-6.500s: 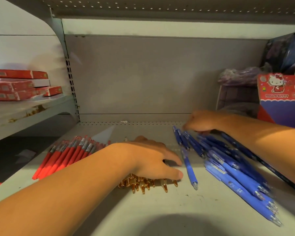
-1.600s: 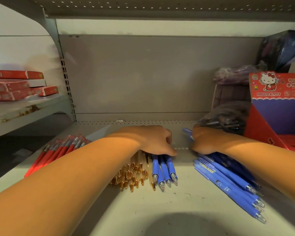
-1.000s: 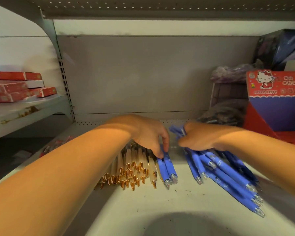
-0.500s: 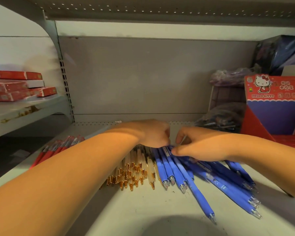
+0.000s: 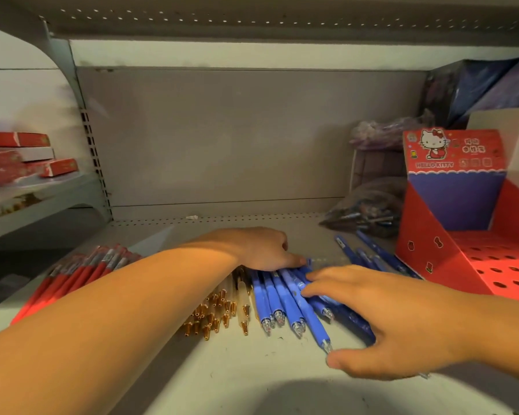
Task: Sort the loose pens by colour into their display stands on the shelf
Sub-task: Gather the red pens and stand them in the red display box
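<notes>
Several blue pens (image 5: 285,304) lie side by side in the middle of the shelf (image 5: 252,369), tips toward me. My left hand (image 5: 261,250) rests on their far ends, fingers pressing down. My right hand (image 5: 381,322) is spread flat over the right part of the blue group, thumb near a pen tip. Left of them lies a bunch of clear pens with gold tips (image 5: 219,313), and further left a row of red pens (image 5: 81,274). A few more blue pens (image 5: 369,256) lie behind my right hand. A red perforated display stand (image 5: 474,247) stands at the right.
A dark plastic bag of pens (image 5: 366,211) lies at the back right, with a purple bag (image 5: 384,133) above it. Red flat boxes (image 5: 18,160) are stacked on the neighbouring shelf at the left. The grey back panel closes the shelf behind.
My right hand has let go of the pen ends and now lies spread over the blue pens, nearer to me. More blue pens are lined up beside the gold-tipped ones.
</notes>
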{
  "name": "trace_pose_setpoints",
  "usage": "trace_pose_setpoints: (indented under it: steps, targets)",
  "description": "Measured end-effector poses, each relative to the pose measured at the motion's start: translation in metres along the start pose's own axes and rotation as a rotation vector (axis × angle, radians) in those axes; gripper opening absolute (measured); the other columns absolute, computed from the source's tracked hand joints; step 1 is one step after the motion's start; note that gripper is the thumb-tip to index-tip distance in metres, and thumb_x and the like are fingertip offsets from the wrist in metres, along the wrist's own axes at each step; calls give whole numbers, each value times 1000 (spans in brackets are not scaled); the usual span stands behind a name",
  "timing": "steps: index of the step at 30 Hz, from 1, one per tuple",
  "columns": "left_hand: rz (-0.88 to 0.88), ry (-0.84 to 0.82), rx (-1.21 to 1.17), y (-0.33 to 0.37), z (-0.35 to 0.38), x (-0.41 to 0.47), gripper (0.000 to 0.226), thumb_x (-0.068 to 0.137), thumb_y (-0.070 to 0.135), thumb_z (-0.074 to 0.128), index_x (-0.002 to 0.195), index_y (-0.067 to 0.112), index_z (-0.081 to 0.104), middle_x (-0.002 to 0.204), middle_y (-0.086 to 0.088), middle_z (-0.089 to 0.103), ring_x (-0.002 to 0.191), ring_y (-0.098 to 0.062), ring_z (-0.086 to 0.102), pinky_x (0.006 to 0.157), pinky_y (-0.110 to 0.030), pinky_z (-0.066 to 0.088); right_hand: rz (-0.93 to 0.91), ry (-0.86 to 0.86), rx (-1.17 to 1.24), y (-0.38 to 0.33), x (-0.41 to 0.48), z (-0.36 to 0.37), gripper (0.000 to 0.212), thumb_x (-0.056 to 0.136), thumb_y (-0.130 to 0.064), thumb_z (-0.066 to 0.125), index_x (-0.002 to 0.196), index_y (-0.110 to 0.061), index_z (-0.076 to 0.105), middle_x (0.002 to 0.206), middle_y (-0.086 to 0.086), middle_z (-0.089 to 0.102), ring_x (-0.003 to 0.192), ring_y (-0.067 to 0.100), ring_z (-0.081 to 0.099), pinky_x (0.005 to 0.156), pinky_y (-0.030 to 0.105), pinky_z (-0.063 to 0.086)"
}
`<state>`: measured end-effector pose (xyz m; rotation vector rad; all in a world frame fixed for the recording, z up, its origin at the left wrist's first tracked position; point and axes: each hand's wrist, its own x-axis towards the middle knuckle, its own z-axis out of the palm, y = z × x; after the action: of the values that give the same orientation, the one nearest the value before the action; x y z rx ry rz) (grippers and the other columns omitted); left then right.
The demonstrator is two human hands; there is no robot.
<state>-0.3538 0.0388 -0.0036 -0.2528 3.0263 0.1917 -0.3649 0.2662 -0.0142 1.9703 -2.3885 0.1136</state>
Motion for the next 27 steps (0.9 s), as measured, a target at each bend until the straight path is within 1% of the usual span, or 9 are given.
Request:
trace_pose_setpoints:
  steps: [3,8,10,12,15,17,20,23,27]
  targets:
    - [-17,-20,-60,1,1,-2,61,89,71,45,122,21,56,118,0,63,102,-18,60,94,-39,48,21,63,25,2,7,2,60,81,-69,49,134,-46,36,131,-34,37,121,-14,34,101,6,28]
    - [-49,20,-104,-4,3,-1,55,90,72,41,112,24,55,108,1,57,92,-14,56,79,-33,43,38,85,69,3,18,0,40,82,-63,58,116,-45,48,107,-29,45,103,-8,45,82,7,36]
    - [-57,21,-98,-2,2,-1,55,90,70,42,110,22,58,103,0,57,85,-12,55,69,-30,41,56,62,70,4,22,-3,51,75,-70,61,117,-48,44,107,-30,39,100,-7,46,79,8,38]
    - [-43,-12,-88,-1,3,-1,44,92,65,44,99,24,59,94,2,59,79,-9,54,62,-25,41,96,0,76,7,25,-7,70,64,-78,65,123,-51,37,111,-31,36,100,-7,48,83,12,43]
    - [-29,-54,-103,3,4,-2,39,94,64,42,83,27,51,79,9,59,68,-5,55,50,-20,39,146,-92,103,15,28,-14,85,57,-78,73,129,-48,39,111,-28,47,100,-9,50,85,15,48]
    - [-22,-45,-80,3,3,-2,45,94,66,40,95,23,55,84,7,61,74,-7,57,57,-24,37,149,-90,148,17,31,-14,82,56,-74,77,125,-46,45,104,-25,53,99,-11,50,84,12,47]
    - [1,-7,-60,3,2,-2,52,96,61,39,111,14,58,97,-1,64,83,-14,60,67,-29,43,134,-50,224,15,35,-11,67,54,-73,79,108,-46,50,96,-19,55,91,-5,53,79,20,50]
    - [24,34,-81,2,2,-2,45,100,51,37,114,13,56,109,-8,65,90,-19,59,73,-32,44,122,7,242,10,41,-11,53,56,-72,78,89,-39,53,90,-15,56,84,2,55,73,23,50]
    - [50,94,-120,1,1,-4,35,102,44,41,117,16,55,113,-8,64,95,-19,58,72,-29,42,86,76,342,2,50,-4,41,64,-59,82,79,-31,56,84,-11,57,70,4,54,62,20,46]
